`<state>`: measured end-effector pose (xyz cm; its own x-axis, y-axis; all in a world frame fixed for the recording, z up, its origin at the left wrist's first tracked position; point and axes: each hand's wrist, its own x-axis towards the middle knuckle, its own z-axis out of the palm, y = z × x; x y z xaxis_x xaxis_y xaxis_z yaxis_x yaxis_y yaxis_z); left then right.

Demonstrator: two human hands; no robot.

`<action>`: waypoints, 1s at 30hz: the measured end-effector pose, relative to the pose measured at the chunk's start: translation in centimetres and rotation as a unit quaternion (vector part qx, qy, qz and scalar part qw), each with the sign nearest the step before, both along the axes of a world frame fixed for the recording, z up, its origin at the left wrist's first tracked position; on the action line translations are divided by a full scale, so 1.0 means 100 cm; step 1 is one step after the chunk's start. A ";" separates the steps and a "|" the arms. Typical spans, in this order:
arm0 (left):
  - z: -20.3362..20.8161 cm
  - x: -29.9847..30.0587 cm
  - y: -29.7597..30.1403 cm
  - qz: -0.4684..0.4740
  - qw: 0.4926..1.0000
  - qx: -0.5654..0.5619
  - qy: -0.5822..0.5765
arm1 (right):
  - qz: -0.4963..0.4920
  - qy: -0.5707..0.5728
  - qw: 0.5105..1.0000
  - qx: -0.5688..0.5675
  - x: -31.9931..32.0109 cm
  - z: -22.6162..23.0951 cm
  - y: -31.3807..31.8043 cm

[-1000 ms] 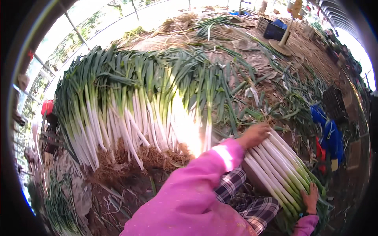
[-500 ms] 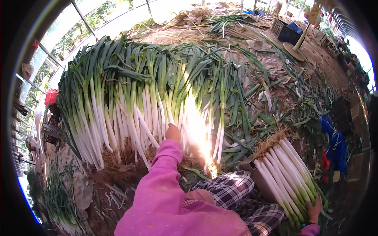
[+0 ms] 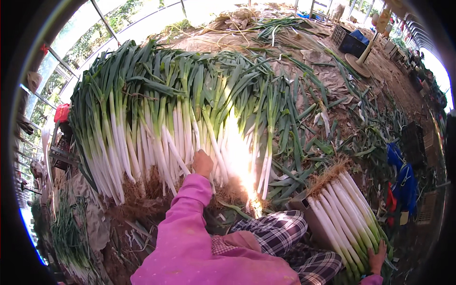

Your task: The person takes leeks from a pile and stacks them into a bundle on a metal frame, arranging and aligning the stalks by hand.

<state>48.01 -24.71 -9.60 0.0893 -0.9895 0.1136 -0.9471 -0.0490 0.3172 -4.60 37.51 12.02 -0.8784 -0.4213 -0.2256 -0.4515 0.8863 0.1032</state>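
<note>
My left hand (image 3: 203, 163) reaches into a broad row of leeks (image 3: 156, 118), its fingers curled around the white shank of one stalk. The row has green leaves at the far side and hairy roots towards me. At lower right, a smaller bundle of leeks (image 3: 344, 213) lies slanting with its roots away from me. My right hand (image 3: 378, 259) rests on the green part of that bundle, fingers stretched out and apart. A box-like support (image 3: 299, 202) shows partly beneath the bundle; most of it is hidden.
More leeks (image 3: 71, 237) lie at lower left. Loose leaves (image 3: 327, 137) litter the ground to the right. A black crate (image 3: 349, 42) and a round-based stand (image 3: 357, 64) are far right. Blue cloth (image 3: 403, 173) lies at right. Glaring sunlight washes out part of the row.
My left hand has shifted slightly left and towards me among the leeks. My right hand stays on the smaller bundle, slightly lower in the picture.
</note>
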 end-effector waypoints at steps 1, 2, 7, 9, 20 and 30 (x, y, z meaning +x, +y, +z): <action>0.007 0.004 0.002 0.025 0.984 0.176 0.025 | 0.000 0.002 1.000 -0.004 0.001 0.001 0.000; 0.009 0.003 0.009 0.023 0.983 0.178 0.023 | 0.001 0.004 1.000 -0.007 0.002 0.002 0.001; -0.014 -0.003 0.030 0.025 0.987 0.146 -0.062 | 0.021 0.009 1.000 -0.005 -0.007 -0.001 0.010; -0.018 -0.009 0.016 0.058 0.990 0.115 -0.061 | 0.026 0.007 1.000 -0.007 -0.010 -0.003 0.011; 0.017 -0.054 0.033 -0.302 0.763 0.308 0.481 | -0.003 0.001 1.000 -0.012 0.003 0.008 -0.010; 0.103 -0.201 -0.064 -0.159 0.574 0.251 0.763 | -0.036 0.010 0.999 -0.007 0.024 0.015 -0.016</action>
